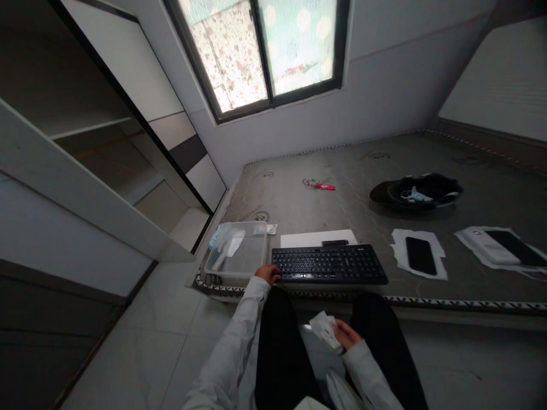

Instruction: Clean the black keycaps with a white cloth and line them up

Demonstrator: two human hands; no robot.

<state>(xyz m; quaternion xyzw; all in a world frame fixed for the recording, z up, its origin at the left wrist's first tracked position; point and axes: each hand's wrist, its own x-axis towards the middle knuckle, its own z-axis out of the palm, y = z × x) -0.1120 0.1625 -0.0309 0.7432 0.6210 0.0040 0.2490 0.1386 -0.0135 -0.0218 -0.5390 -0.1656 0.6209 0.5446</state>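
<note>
A black keyboard (329, 265) lies along the near edge of the mattress. My left hand (268, 273) rests at its left end, fingers curled onto that edge. In my right hand (347, 336), low over my lap, is a crumpled white tissue (327, 330), pinched between the fingers. Behind the keyboard lies a white sheet (294, 239) with a small black bar-shaped item (334, 242) on it. A clear plastic box (239, 256) sits just left of my left hand, with pale items seen through it.
A dark phone (421, 256) lies on a white wipe to the right, and another phone (517, 245) beside a white box farther right. A black cap (419, 191) and a red-handled tool (322, 186) lie farther back on the mattress (290, 199). An open wardrobe (141, 154) stands left.
</note>
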